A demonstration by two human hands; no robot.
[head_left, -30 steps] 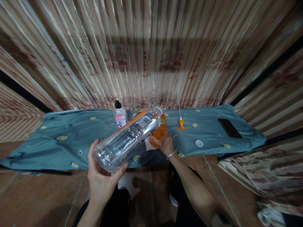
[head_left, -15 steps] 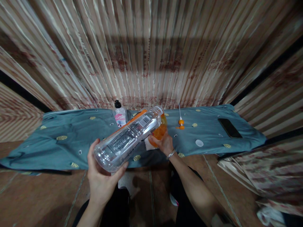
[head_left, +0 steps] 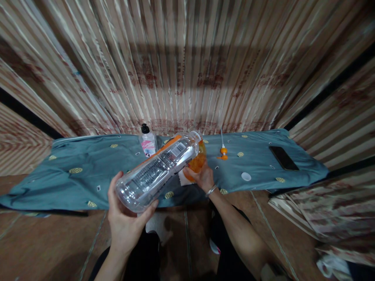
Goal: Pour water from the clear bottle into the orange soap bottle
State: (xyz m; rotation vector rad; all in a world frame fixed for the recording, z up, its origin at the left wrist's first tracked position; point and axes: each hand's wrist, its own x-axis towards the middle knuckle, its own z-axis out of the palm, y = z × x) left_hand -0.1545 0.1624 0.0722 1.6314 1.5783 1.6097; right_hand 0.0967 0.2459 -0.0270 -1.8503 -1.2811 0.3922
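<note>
My left hand [head_left: 125, 216] is wrapped round the base of a large clear plastic bottle [head_left: 155, 173] with an orange-edged label and a barcode. The bottle tilts, its mouth up to the right, over an orange bottle [head_left: 198, 160]. That orange bottle is gripped by my right hand [head_left: 202, 175], which wears a bracelet. The clear bottle's mouth overlaps the orange bottle's top, so I cannot tell whether they touch. An orange pump head with its tube [head_left: 223, 151] lies on the cloth to the right. Below the orange bottle a bit of white paper [head_left: 184, 178] shows.
A small clear bottle with black cap and pink label [head_left: 148, 143] stands behind on the left. A white round cap [head_left: 246, 176] and a dark phone [head_left: 283, 158] lie on the right of the cloth-covered table [head_left: 67, 156]. Pleated curtains [head_left: 181, 78] hang behind and at both sides.
</note>
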